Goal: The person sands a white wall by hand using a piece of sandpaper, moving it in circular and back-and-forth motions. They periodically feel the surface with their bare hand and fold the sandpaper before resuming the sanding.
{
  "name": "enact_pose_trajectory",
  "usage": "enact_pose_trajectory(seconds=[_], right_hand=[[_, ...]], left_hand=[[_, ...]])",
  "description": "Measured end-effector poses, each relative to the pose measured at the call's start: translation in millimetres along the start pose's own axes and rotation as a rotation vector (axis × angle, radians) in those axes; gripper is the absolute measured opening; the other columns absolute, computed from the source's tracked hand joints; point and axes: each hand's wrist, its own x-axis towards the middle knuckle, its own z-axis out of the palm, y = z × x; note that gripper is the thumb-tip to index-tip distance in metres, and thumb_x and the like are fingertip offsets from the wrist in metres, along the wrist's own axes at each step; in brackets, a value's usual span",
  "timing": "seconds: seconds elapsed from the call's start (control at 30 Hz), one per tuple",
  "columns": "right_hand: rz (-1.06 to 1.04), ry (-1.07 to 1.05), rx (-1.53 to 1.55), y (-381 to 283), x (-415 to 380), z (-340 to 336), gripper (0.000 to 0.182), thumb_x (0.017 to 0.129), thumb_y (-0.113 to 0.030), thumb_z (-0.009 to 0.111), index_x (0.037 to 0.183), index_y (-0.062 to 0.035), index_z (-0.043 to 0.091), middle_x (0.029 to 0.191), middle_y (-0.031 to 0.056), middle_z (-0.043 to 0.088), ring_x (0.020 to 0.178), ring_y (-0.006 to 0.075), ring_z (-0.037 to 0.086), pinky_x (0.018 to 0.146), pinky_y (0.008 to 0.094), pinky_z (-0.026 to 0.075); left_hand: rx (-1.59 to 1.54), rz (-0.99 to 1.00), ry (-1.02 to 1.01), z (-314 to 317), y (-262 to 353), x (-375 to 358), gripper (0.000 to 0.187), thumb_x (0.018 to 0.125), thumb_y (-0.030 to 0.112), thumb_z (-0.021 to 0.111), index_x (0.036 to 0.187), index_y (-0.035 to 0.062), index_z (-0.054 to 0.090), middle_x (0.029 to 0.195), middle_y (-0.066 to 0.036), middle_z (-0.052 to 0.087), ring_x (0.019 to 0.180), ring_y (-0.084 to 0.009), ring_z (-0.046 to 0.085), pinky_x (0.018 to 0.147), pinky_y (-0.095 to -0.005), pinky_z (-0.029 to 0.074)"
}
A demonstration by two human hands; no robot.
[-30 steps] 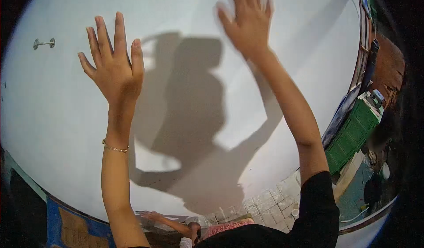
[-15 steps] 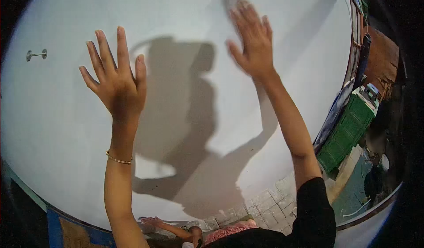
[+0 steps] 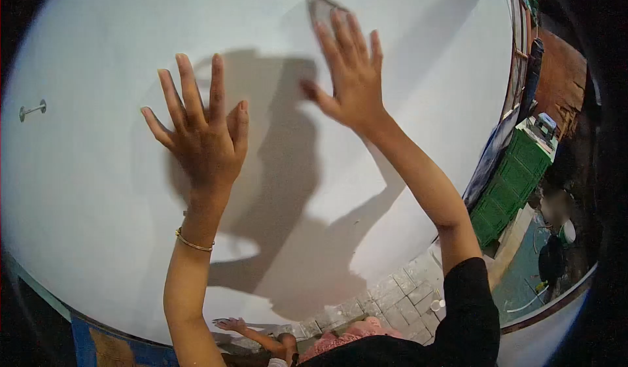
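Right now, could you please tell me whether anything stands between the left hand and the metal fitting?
Nothing visible stands between the left hand and the metal fitting; only white surface, with some shadow beside the hand, shows there.

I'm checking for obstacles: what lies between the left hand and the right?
Just white wall and a shadow on it, between left hand and right hand, in the head view.

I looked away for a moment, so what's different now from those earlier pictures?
The left hand has shifted right along the white wall, closer to the right hand. The right hand appears lower in view, though the camera has turned too. No grasp or release is visible. Both hands are still raised with fingers spread.
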Motion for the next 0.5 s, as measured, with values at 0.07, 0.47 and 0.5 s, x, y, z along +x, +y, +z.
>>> enact_pose_trajectory(seconds=[0.07, 0.47, 0.5], right_hand=[[-0.076, -0.082, -0.013, 13.2, -3.6, -8.8, 0.073, 0.087, -0.052, 0.054, 0.149, -0.0229, 0.027, 0.155, 0.0083, 0.022, 0.143, 0.0286, 0.019, 0.113, 0.0578, 0.009], [0.094, 0.012, -0.136, 117.0, -2.2, -23.4, 0.068, 0.089, -0.054, 0.051, 0.147, -0.0254, 0.029, 0.154, 0.0048, 0.024, 0.142, 0.0286, 0.02, 0.111, 0.0594, 0.015], [0.211, 0.143, -0.079, 127.3, 2.1, -24.7, 0.069, 0.088, -0.052, 0.053, 0.147, -0.0246, 0.029, 0.154, 0.0059, 0.025, 0.143, 0.029, 0.019, 0.11, 0.0603, 0.015]], left_hand=[[0.028, -0.002, 0.001, 3.0, 11.1, 2.8, 0.056, 0.096, 0.047, 0.036, 0.148, 0.0288, 0.027, 0.156, -0.01, 0.019, 0.143, -0.0301, 0.015, 0.111, -0.0598, 0.0], [-0.031, -0.059, 0.064, 23.3, 89.5, 36.2, 0.054, 0.098, 0.041, 0.037, 0.148, 0.0202, 0.03, 0.155, -0.012, 0.022, 0.143, -0.0314, 0.018, 0.109, -0.0625, 0.005], [-0.012, -0.069, 0.041, 24.3, 95.2, 38.9, 0.054, 0.098, 0.04, 0.036, 0.148, 0.0186, 0.031, 0.155, -0.012, 0.022, 0.143, -0.0305, 0.019, 0.11, -0.0622, 0.005]])
